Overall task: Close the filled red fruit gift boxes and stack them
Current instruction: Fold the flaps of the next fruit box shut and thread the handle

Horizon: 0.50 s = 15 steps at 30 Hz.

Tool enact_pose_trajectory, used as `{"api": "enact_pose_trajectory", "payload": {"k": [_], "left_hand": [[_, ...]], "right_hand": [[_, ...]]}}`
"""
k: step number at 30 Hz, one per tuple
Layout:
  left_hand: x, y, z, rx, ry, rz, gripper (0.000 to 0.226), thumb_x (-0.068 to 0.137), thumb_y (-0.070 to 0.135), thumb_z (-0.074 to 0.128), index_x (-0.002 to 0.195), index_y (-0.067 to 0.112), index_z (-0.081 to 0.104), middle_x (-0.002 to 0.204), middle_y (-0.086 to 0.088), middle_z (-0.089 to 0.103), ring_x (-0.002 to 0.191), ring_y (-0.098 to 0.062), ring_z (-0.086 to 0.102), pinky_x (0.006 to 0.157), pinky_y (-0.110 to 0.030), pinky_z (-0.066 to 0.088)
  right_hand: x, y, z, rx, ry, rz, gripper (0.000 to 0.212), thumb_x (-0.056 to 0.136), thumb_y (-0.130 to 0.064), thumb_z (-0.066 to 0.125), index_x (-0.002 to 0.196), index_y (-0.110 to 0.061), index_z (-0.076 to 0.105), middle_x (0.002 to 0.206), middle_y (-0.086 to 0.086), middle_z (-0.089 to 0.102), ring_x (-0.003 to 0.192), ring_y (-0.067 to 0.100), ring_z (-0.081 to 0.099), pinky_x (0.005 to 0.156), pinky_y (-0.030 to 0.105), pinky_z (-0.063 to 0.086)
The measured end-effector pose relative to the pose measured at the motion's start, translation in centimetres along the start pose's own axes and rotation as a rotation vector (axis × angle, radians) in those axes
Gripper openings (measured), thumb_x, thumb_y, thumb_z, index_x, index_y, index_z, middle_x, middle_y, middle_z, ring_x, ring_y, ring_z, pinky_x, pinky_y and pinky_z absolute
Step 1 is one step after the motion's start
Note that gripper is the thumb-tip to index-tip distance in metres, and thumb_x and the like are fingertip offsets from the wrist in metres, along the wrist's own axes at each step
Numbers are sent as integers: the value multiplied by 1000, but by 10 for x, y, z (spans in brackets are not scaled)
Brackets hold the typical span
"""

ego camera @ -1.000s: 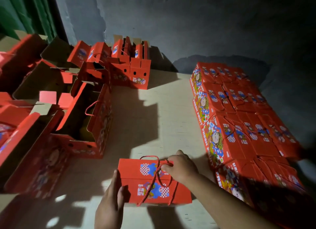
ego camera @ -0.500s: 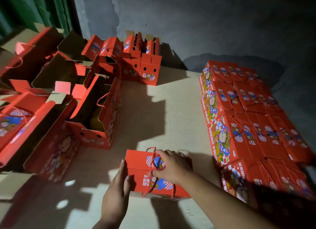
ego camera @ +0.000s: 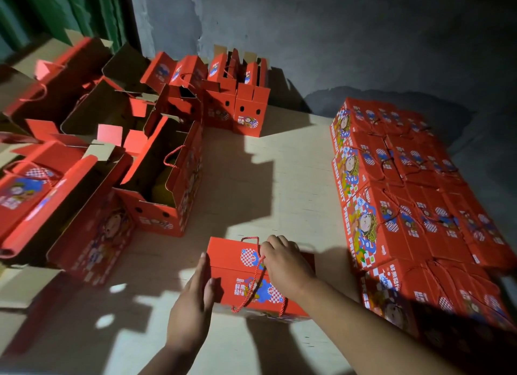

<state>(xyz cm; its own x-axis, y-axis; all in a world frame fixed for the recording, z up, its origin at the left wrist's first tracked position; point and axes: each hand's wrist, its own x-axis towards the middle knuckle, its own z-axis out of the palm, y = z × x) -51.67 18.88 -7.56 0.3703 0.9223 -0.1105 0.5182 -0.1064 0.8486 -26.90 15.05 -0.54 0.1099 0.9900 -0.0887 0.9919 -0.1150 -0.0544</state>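
near the pale tabletop's (ego camera: 279, 162) front edge, the left hand (ego camera: 193, 304) lies flat against the closed red cardboard gift box's (ego camera: 235, 265) side; the right hand (ego camera: 285, 262) curls over its red rope handle (ego camera: 251, 285), hiding the grip.

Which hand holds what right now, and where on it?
The right hand grips the red rope handle on top of the closed box. The left hand lies flat against the box's left side, fingers straight.
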Motion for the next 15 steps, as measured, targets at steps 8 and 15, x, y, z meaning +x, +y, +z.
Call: {"api": "enact_pose_trajectory", "payload": {"k": [8,15], "left_hand": [[0,2,0,-2,-4,20,60,98,80,23,155,67,14,117,50,54,97,16,63,73,-29,54],[-3,11,-4,-135,25,-81,74,100,66,43,164,42,14,142,23,59,124,-4,63,96,-33,48]], "right_hand": [[-13,-12,-60,915,75,380,25,87,-21,49,107,-35,46,69,3,70,64,26,66,69,48,53],[-22,-24,-108,1206,83,311,40,73,-18,52,110,-33,58,60,4,48,61,23,40,62,38,36]]}}
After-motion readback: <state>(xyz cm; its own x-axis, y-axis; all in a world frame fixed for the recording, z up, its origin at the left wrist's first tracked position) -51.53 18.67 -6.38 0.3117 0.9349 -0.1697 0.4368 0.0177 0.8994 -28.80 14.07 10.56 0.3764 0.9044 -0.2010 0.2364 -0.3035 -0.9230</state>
